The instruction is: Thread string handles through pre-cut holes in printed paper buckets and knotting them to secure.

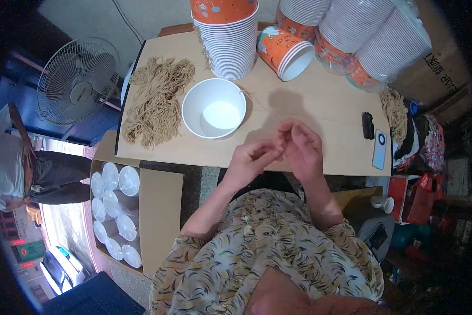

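My left hand [254, 161] and my right hand [305, 152] are close together over the table's near edge. The left thumb and fingers are pinched. The right fingers curl inward beside them, and whatever lies between the fingertips is too small to make out. Just beyond my left hand, a white paper bucket [193, 112] stands upright with its mouth facing up. A short piece of tan cord [248, 95] sticks out at its right rim. Left of the bucket lies a loose heap of tan cords [159, 100].
Behind the bucket rises a tall stack of nested buckets [228, 50]. An orange bucket [278, 48] lies on its side nearby, with wrapped stacks [351, 29] at the far right. A phone [379, 149] and a black object [368, 126] lie right. A carton [161, 210] of clear-wrapped stacks stands lower left.
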`<act>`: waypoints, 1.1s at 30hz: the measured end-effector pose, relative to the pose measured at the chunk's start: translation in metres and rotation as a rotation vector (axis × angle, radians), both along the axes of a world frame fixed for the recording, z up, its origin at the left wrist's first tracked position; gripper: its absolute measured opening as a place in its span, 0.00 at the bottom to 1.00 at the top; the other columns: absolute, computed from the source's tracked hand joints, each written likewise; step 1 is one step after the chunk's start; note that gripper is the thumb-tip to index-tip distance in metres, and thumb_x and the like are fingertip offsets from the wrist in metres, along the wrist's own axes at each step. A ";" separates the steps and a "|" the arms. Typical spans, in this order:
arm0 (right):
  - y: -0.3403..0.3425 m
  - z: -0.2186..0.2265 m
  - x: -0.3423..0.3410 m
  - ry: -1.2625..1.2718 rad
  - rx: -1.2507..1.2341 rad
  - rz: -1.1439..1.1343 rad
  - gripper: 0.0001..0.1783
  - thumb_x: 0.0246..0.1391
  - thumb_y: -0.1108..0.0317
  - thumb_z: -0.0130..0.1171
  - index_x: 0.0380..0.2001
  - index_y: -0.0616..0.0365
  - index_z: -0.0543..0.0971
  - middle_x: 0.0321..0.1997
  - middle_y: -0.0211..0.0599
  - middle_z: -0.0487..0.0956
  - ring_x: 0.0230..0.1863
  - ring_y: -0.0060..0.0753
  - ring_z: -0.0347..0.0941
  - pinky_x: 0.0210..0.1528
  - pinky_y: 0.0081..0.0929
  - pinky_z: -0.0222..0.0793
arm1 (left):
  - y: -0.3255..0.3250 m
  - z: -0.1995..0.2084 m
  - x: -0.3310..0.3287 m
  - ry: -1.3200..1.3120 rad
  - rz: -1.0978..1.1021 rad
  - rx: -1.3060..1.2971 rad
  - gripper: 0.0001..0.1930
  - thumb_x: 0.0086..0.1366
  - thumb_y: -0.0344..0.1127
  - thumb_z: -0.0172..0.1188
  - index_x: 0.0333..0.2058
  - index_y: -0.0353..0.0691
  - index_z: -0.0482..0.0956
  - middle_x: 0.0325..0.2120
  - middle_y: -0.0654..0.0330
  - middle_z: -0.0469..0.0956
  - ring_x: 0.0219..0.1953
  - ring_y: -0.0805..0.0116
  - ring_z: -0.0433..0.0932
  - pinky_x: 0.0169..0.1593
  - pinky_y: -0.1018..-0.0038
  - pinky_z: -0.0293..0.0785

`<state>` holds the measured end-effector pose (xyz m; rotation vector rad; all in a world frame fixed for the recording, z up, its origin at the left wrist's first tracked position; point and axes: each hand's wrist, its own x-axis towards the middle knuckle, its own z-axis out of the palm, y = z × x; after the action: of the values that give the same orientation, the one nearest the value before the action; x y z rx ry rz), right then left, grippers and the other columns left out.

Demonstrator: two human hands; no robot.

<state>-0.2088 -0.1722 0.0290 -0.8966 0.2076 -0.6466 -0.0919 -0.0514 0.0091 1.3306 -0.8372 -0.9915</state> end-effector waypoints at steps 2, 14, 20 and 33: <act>-0.004 -0.005 0.000 0.020 0.000 -0.046 0.17 0.70 0.61 0.52 0.45 0.67 0.77 0.36 0.34 0.76 0.36 0.26 0.70 0.43 0.26 0.69 | 0.009 -0.002 0.006 0.099 -0.036 0.137 0.12 0.70 0.36 0.62 0.47 0.38 0.83 0.31 0.65 0.84 0.25 0.83 0.76 0.24 0.85 0.67; -0.024 -0.085 0.000 0.415 -0.606 -0.341 0.14 0.69 0.67 0.51 0.49 0.65 0.78 0.43 0.42 0.80 0.44 0.32 0.76 0.49 0.32 0.72 | 0.060 -0.048 0.012 -0.121 0.240 0.116 0.05 0.65 0.31 0.65 0.37 0.37 0.87 0.26 0.64 0.83 0.22 0.83 0.73 0.24 0.84 0.66; 0.012 -0.039 0.005 0.513 -0.930 0.090 0.15 0.68 0.66 0.52 0.52 0.63 0.77 0.39 0.38 0.81 0.38 0.23 0.77 0.42 0.23 0.73 | 0.047 -0.016 0.018 -0.485 0.117 0.105 0.04 0.59 0.27 0.66 0.34 0.36 0.86 0.24 0.56 0.79 0.23 0.70 0.77 0.27 0.74 0.71; 0.019 -0.066 0.001 0.504 -0.552 0.252 0.09 0.61 0.66 0.63 0.37 0.62 0.80 0.28 0.23 0.77 0.30 0.13 0.68 0.33 0.17 0.66 | 0.057 -0.035 0.036 -0.089 0.170 0.047 0.02 0.62 0.25 0.68 0.32 0.33 0.84 0.28 0.68 0.80 0.29 0.83 0.73 0.33 0.82 0.70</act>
<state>-0.2080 -0.1532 -0.0369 -1.5877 0.3682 -0.2267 -0.0560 0.0053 -0.0254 1.4696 -0.7579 -0.8280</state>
